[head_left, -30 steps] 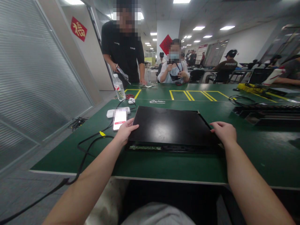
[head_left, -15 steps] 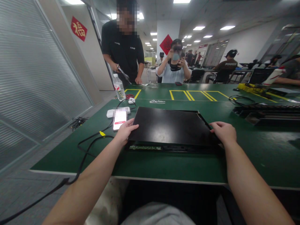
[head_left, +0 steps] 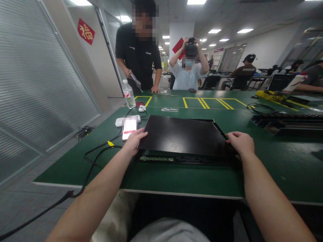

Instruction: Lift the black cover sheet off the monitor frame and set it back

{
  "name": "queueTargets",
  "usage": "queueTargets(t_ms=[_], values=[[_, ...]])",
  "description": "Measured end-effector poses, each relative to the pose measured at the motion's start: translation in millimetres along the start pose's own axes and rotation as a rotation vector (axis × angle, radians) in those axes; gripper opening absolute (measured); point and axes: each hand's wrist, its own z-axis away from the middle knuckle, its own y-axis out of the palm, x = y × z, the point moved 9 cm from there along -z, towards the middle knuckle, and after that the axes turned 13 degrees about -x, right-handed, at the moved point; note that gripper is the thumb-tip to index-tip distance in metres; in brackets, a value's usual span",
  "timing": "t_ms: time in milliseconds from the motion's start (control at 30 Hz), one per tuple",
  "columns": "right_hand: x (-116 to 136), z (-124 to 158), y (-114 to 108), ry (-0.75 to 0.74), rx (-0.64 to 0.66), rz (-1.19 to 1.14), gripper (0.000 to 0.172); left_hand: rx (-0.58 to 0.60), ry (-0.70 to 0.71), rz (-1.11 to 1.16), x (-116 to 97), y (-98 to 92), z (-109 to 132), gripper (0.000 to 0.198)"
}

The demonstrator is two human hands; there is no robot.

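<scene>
A black display panel (head_left: 181, 136) lies in front of me over a dark frame (head_left: 202, 159), its near edge raised off it. Along the frame's near side a green circuit board strip (head_left: 156, 158) shows. My left hand (head_left: 135, 140) grips the panel's left edge, thumb on top and the other fingers hidden beneath. On the opposite edge my right hand (head_left: 241, 143) is closed, its fingertips pinching the panel's right side. What lies under the panel is hidden.
On the green table (head_left: 184, 183), a lit phone (head_left: 129, 129), a white device (head_left: 118, 121), a water bottle (head_left: 129, 95) and a black cable (head_left: 92, 168) are left. Long black parts (head_left: 290, 124) lie right. Two people (head_left: 137, 57) face me across the table.
My hands and the panel stay almost in place. Across the table, the standing person has shifted right, and the other person has raised both hands to a headset on the head.
</scene>
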Motion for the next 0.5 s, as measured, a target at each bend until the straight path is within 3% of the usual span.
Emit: queueTargets(t_ms=[133, 367, 500], values=[[0.1, 1.4, -1.0, 0.02, 0.02, 0.006, 0.024, 0.029, 0.0, 0.009, 0.1, 2.1, -1.7, 0.053], [-2.5, -0.3, -1.2, 0.007, 0.008, 0.005, 0.024, 0.015, -0.002, 0.052, -1.5, 4.3, 1.7, 0.033], [-0.4, 0.3, -1.5, 0.003, 0.006, 0.026, 0.025, 0.005, 0.005, 0.054, -0.1, 2.4, -0.7, 0.036]])
